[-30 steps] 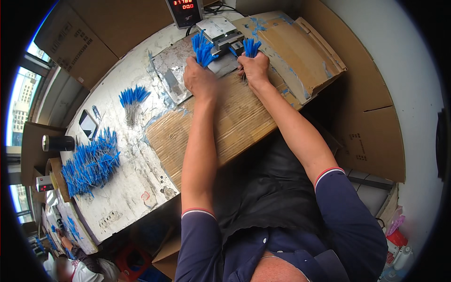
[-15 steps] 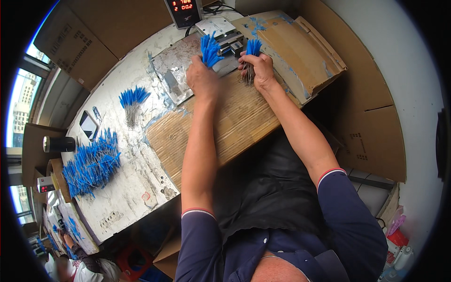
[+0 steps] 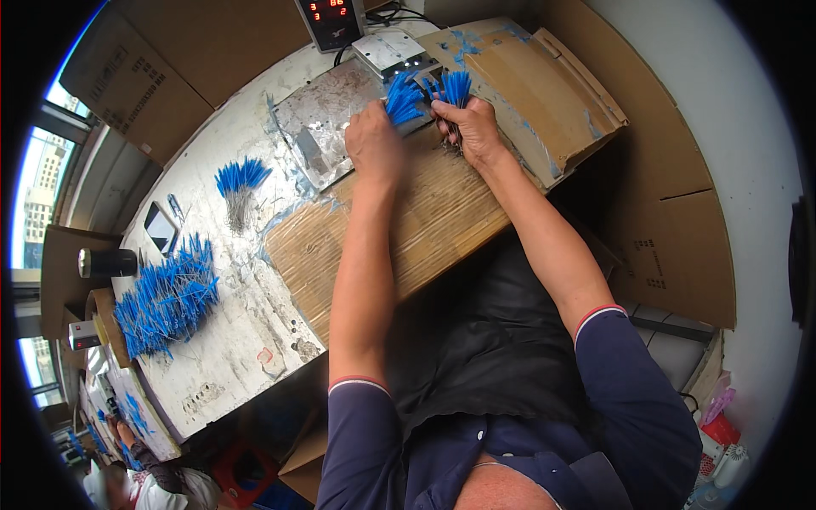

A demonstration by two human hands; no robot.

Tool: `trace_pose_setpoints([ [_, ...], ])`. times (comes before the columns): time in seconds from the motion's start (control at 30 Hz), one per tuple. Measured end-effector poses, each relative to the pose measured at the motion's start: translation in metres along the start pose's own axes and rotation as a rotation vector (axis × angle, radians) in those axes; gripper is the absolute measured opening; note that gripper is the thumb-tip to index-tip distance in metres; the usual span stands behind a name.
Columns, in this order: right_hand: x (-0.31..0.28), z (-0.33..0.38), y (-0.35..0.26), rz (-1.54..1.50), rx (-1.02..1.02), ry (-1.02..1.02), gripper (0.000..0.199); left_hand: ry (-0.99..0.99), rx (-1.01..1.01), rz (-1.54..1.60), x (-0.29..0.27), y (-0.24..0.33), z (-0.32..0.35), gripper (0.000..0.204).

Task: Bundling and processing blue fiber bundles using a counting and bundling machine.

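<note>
My left hand (image 3: 372, 140) is closed around a bunch of blue-tipped wires (image 3: 403, 99), its blue ends fanning out up and to the right. Close beside it on the right, my right hand (image 3: 473, 129) grips a second bunch of blue-tipped wires (image 3: 456, 87), blue ends up, with thin metal stems hanging below the fingers. The two bunches nearly meet in front of a small metal fixture (image 3: 399, 53). Beneath both hands lies a tape-covered cardboard pad (image 3: 399, 229).
A small bundle of blue-tipped wires (image 3: 240, 183) and a larger heap (image 3: 166, 297) lie on the white table (image 3: 229, 365) at left, near a phone (image 3: 160, 228) and black cup (image 3: 106, 262). A red-digit display (image 3: 331, 24) stands behind; a cardboard box (image 3: 544, 93) sits right.
My left hand has moved right, bringing its bunch up close to the one in my right hand. My right hand has barely moved. The display's digits have changed.
</note>
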State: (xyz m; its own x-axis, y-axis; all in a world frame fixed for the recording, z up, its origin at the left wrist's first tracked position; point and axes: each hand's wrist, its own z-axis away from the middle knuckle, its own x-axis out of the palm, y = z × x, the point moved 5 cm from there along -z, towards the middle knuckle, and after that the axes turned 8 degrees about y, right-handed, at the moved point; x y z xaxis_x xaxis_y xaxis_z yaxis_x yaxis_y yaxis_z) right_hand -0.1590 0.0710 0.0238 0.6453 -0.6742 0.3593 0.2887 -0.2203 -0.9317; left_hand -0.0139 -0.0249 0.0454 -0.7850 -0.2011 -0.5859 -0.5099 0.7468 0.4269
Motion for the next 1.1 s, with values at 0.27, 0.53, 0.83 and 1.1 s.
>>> trace_pose_setpoints([
  [0.27,0.001,0.004,-0.003,0.049,0.046,0.063,0.015,-0.007,-0.067,-0.041,0.005,-0.007,0.002,0.020],
  [0.53,0.009,-0.008,0.007,0.101,-0.016,0.169,0.012,0.050,-0.367,0.052,-0.002,-0.018,-0.001,0.027],
  [0.83,0.009,-0.013,0.008,0.214,-0.006,0.217,0.015,0.038,-0.379,0.042,-0.004,-0.016,0.000,0.023],
  [1.1,0.008,-0.015,0.009,0.173,-0.029,0.215,0.014,0.147,-0.226,0.024,-0.003,-0.019,-0.002,0.024],
])
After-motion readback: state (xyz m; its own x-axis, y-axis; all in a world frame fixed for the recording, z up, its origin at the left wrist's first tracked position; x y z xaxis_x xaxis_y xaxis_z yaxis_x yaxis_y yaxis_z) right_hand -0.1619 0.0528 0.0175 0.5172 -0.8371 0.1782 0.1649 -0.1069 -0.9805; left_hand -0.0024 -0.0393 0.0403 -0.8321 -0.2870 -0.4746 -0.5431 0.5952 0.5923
